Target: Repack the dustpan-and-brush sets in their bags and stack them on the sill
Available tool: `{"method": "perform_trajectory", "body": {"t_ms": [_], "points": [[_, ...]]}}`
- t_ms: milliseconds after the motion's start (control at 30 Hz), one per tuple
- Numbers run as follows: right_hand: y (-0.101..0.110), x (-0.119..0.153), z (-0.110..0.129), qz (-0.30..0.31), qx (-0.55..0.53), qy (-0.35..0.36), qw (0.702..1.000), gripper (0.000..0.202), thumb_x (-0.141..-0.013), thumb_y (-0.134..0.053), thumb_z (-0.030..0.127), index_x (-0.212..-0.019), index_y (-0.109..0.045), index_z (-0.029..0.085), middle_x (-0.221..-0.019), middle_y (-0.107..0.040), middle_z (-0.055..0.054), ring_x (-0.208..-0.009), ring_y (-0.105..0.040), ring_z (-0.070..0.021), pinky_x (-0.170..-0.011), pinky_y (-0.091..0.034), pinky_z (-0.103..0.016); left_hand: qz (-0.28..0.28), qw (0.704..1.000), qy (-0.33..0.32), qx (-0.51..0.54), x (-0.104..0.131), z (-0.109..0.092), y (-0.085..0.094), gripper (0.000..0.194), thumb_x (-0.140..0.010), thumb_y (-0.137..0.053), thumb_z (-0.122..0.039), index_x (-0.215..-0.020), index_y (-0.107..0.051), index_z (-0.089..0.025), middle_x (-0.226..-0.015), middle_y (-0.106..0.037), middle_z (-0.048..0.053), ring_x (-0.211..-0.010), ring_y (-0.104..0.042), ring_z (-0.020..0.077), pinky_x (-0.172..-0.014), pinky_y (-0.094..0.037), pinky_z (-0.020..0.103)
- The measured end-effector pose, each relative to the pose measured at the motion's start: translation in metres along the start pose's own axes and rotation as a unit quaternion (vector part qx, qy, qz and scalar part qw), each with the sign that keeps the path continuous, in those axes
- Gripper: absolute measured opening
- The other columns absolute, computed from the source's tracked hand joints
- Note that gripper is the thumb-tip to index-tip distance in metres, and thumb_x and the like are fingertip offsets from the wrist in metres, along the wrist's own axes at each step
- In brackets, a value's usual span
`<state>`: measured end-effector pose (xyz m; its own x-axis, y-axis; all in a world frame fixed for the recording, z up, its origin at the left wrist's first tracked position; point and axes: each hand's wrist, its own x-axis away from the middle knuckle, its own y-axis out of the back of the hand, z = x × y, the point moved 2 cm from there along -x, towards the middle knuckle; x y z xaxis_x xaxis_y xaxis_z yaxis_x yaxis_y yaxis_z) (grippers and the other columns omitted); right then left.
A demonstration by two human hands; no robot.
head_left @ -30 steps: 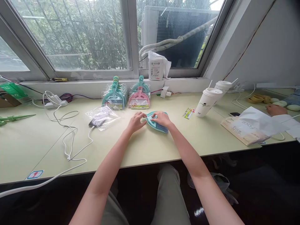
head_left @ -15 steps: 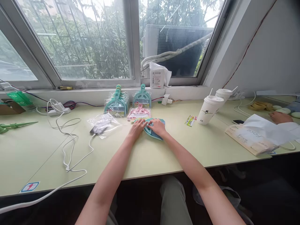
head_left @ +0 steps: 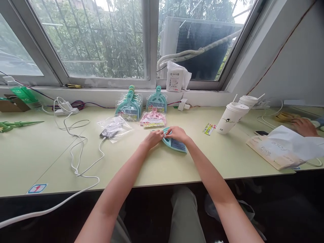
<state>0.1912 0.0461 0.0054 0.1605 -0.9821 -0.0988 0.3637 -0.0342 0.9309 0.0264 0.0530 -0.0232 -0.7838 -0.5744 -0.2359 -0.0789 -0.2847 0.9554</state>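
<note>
A teal dustpan with a dark-bristled brush nested in it point(head_left: 178, 145) lies tilted on the table, its handle toward the left. My left hand point(head_left: 154, 138) is closed round the handle end. My right hand point(head_left: 178, 133) reaches over the top of the set, thumb and fingers pinched near where the handle joins the pan; what lies between those fingertips is hidden. Just behind my hands sits a wrapped pink dustpan set point(head_left: 153, 118). Farther back stand a row of wrapped teal sets point(head_left: 129, 106) and another teal set point(head_left: 157, 99), leaning by the window sill.
A phone in a clear plastic bag point(head_left: 113, 129) and white cables point(head_left: 78, 152) are on the left. To the right are a small printed card point(head_left: 209, 129), lidded cups point(head_left: 231, 118) and a tissue pack point(head_left: 273, 148). Another person's hand point(head_left: 305, 126) rests at the far right.
The view has shifted slightly. Both hands and the teal set have moved a little right and toward me, away from the pink set. The other person's hand has moved near the yellow tape-like rolls.
</note>
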Motion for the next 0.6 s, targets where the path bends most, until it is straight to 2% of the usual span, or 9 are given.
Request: {"method": "perform_trajectory", "body": {"t_ms": [67,167,267,367,433,500,533,600], "points": [[0.002,0.002,0.004,0.01,0.02,-0.009,1.0,0.015,-0.069,-0.073,0.042,-0.075,-0.074,0.028,-0.091,-0.073,0.001,-0.086,-0.063,-0.0182,-0.064,-0.039,-0.024,0.01,1.0,0.01,0.012,-0.001,-0.004,0.001,0.03,-0.085,-0.037,-0.001,-0.092,-0.064,-0.013,-0.096,-0.062,0.013,-0.084,-0.061,0.0207,-0.069,-0.043,0.03],[0.004,0.005,0.009,0.01,0.035,-0.015,0.999,0.013,-0.07,-0.073,0.039,-0.076,-0.074,0.027,-0.089,-0.073,0.0,-0.086,-0.064,-0.0187,-0.064,-0.039,-0.024,-0.002,0.998,0.032,0.062,-0.002,-0.007,0.003,0.029,-0.082,-0.04,0.003,-0.087,-0.063,-0.014,-0.095,-0.062,0.012,-0.083,-0.061,0.0192,-0.073,-0.044,0.03],[0.005,0.008,0.005,0.02,0.014,0.002,1.0,0.017,-0.072,-0.07,0.043,-0.079,-0.075,0.029,-0.091,-0.073,0.001,-0.087,-0.064,-0.0194,-0.066,-0.04,-0.025,-0.03,0.993,0.028,0.115,0.001,-0.006,0.01,0.028,-0.081,-0.043,0.001,-0.086,-0.064,-0.016,-0.095,-0.061,0.01,-0.09,-0.06,0.0202,-0.077,-0.045,0.03],[0.006,0.0,-0.009,0.037,-0.058,0.01,0.998,0.025,-0.078,-0.062,0.05,-0.086,-0.075,0.03,-0.093,-0.073,0.002,-0.081,-0.065,-0.0177,-0.069,-0.042,-0.025,-0.062,0.986,0.018,0.155,0.007,0.006,0.02,0.035,-0.075,-0.047,0.002,-0.094,-0.066,-0.02,-0.105,-0.062,0.007,-0.104,-0.056,0.022,-0.09,-0.042,0.034],[0.007,-0.014,-0.022,-0.014,-0.104,-0.036,0.994,0.031,-0.083,-0.055,0.05,-0.098,-0.072,0.029,-0.101,-0.072,0.001,-0.081,-0.065,-0.0169,-0.071,-0.044,-0.025,-0.094,0.981,0.058,0.16,0.014,0.022,0.025,0.046,-0.072,-0.044,0.006,-0.1,-0.066,-0.022,-0.111,-0.061,0.006,-0.109,-0.053,0.0219,-0.095,-0.039,0.036],[0.006,-0.035,-0.032,-0.078,-0.132,-0.114,0.982,0.041,-0.086,-0.051,0.048,-0.118,-0.063,0.024,-0.114,-0.068,-0.004,-0.089,-0.064,-0.0176,-0.072,-0.045,-0.024,-0.122,0.974,0.132,0.136,0.02,0.041,0.026,0.049,-0.072,-0.039,0.008,-0.101,-0.066,-0.022,-0.112,-0.061,0.007,-0.108,-0.053,0.0223,-0.093,-0.039,0.037],[0.003,-0.047,-0.035,-0.082,-0.144,-0.149,0.975,0.05,-0.087,-0.049,0.049,-0.126,-0.057,0.02,-0.12,-0.065,-0.008,-0.092,-0.064,-0.0182,-0.071,-0.045,-0.024,-0.128,0.971,0.163,0.116,0.022,0.05,0.023,0.048,-0.073,-0.039,0.008,-0.1,-0.066,-0.021,-0.112,-0.06,0.008,-0.108,-0.053,0.0232,-0.091,-0.04,0.038],[-0.003,-0.073,-0.035,-0.045,-0.147,-0.196,0.968,0.064,-0.086,-0.049,0.056,-0.132,-0.051,0.013,-0.123,-0.062,-0.015,-0.091,-0.063,-0.0193,-0.069,-0.046,-0.024,-0.125,0.97,0.199,0.069,0.023,0.064,0.014,0.042,-0.075,-0.044,0.004,-0.1,-0.066,-0.02,-0.112,-0.06,0.01,-0.109,-0.052,0.0253,-0.091,-0.039,0.039]]}}
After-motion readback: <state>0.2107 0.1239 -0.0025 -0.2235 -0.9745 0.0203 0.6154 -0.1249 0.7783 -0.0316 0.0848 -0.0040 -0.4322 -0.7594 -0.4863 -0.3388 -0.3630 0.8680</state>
